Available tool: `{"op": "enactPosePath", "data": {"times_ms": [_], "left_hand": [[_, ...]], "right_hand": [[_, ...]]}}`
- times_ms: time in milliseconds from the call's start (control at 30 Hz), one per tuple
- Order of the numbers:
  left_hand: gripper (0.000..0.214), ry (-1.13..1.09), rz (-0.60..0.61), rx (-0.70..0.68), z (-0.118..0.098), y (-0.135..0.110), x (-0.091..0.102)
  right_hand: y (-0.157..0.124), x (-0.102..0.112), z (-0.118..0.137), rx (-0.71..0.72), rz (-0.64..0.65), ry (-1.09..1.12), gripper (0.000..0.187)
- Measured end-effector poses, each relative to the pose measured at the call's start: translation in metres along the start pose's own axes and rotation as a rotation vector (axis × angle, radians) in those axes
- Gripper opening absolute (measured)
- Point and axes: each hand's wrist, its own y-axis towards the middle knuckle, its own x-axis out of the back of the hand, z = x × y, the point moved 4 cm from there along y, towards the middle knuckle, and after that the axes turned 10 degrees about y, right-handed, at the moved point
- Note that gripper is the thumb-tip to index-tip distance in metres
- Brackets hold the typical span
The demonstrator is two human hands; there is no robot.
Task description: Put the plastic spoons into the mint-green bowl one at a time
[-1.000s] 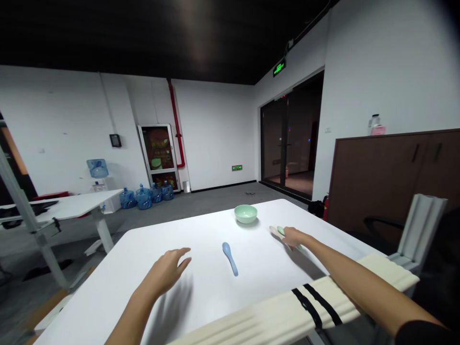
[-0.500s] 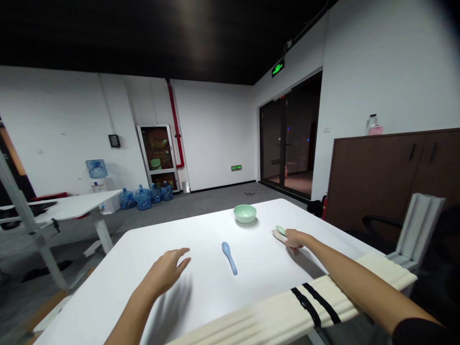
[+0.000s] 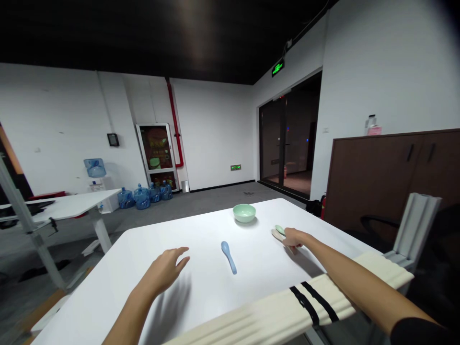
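Observation:
A blue spoon [image 3: 228, 256] lies in the middle of the white table [image 3: 204, 297]. Behind it stands a pale green bowl [image 3: 244, 213]. My right hand [image 3: 295, 238] rests on the table to the right, its fingers closed over the handles of a green spoon [image 3: 280, 230] and a beige spoon [image 3: 276, 235], whose heads stick out to the left. My left hand [image 3: 166, 269] hovers open, palm down, left of the blue spoon and holds nothing.
A cream ribbed cloth with black stripes [image 3: 309, 302] lies along the table's near right edge. A grey chair [image 3: 413, 227] and a brown cabinet [image 3: 388, 177] stand to the right. Another white desk [image 3: 72, 203] and several water jugs [image 3: 143, 195] are at the far left.
My right hand has closed round the two spoons' handles and drawn them slightly back toward me. The left hand has barely moved.

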Motion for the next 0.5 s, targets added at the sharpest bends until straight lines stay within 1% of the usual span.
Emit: {"op": "enactPosePath", "data": {"times_ms": [100, 233, 333, 400, 500], "left_hand": [[0.055, 0.001, 0.012, 0.009, -0.001, 0.0, 0.0], [0.055, 0.009, 0.009, 0.007, -0.001, 0.0, 0.001], [0.055, 0.017, 0.007, 0.007, -0.001, 0.0, 0.001], [0.055, 0.016, 0.004, 0.005, 0.0, 0.0, 0.001], [0.055, 0.0, -0.002, 0.002, -0.001, 0.0, 0.001]], "right_hand": [[0.001, -0.003, 0.001, 0.022, 0.117, -0.029, 0.013], [0.001, 0.0, 0.001, 0.009, 0.109, -0.027, 0.023], [0.002, 0.004, -0.001, 0.006, 0.083, -0.038, 0.027], [0.003, 0.009, -0.003, 0.022, 0.028, -0.057, 0.028], [0.006, 0.021, -0.007, 0.041, -0.153, -0.102, 0.032]]}}
